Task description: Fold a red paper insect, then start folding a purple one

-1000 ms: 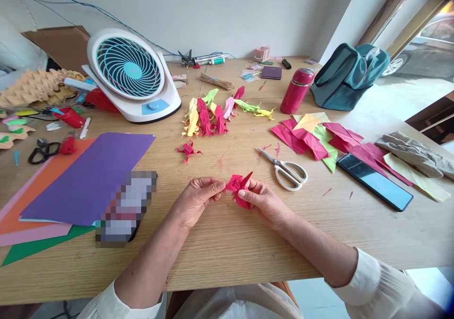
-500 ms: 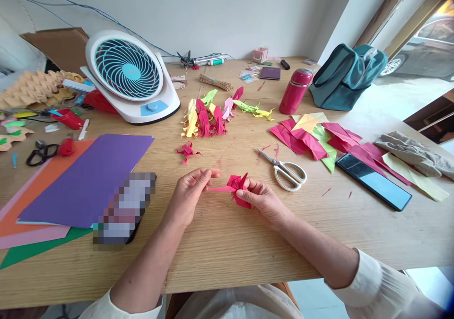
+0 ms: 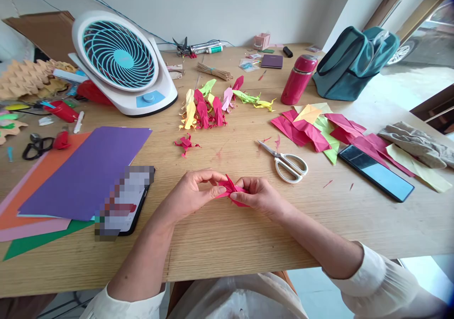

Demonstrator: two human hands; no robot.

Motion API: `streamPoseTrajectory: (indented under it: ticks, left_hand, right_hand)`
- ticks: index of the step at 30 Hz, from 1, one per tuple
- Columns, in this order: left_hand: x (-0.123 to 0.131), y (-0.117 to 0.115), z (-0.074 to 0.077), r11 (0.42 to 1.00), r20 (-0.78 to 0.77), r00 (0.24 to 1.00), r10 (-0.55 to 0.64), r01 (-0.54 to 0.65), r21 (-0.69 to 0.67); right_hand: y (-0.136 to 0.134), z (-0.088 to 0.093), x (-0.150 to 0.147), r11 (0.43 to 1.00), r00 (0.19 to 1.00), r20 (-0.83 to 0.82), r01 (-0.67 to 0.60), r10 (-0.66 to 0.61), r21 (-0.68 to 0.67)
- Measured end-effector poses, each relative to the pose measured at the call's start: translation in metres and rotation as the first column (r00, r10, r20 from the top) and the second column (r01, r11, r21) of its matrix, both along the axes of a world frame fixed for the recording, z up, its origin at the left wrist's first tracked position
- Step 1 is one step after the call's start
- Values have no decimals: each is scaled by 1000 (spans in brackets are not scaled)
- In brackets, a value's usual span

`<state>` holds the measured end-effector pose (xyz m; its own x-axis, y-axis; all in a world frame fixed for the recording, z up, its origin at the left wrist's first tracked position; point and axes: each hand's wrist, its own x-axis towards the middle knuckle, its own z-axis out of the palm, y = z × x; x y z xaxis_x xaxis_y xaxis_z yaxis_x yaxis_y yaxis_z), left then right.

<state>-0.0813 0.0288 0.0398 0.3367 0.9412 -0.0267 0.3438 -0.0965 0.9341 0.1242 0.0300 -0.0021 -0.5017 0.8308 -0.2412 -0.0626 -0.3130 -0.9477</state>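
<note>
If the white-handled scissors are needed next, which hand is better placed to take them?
The right hand, probably: the scissors lie just beyond it, handles toward the right, while the left hand is farther. Both hands are on the folded red paper, so the right would release it first.

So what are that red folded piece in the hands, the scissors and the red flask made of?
Folded piece: paper, by its thin edges and pointed folds; the finish looks matte. Scissors: grey blades, probably steel; smooth white handles, likely plastic. Flask: a shine on its smooth red surface suggests painted metal, though glossy plastic is possible.
</note>
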Motion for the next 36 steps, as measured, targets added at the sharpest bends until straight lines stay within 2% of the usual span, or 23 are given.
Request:
streamPoseTrajectory:
  ticks: [5, 10, 16, 21, 25, 30, 36]
  left_hand:
    - [3, -5, 3, 1000, -71, 997, -27, 27, -3]
    - [15, -11, -5, 999, -98, 995, 15, -18, -30]
    - [17, -13, -7, 998, -94, 994, 58, -57, 11]
    - [22, -14, -6, 993, -77, 991, 108, -104, 62]
    - [22, -13, -6, 994, -41, 995, 96, -93, 58]
    - [23, -12, -10, 988, -15, 989, 144, -143, 63]
    - [27, -13, -8, 962, -70, 972, 225, -211, 173]
  right_hand:
    - [-4, 0, 2, 991, 988, 153, -47, 28, 121]
    - [-8, 3, 3, 975, 950, 311, -103, 37, 199]
    - [-10, 7, 1, 962, 947, 320, -86, -2, 261]
    - [-9, 7, 1, 964, 967, 256, -70, 1, 257]
    - [-10, 3, 1, 958, 978, 207, -56, -4, 282]
    - [-11, 1, 0, 929, 971, 231, -29, -61, 368]
    - [-11, 4, -1, 919, 960, 272, -49, -65, 392]
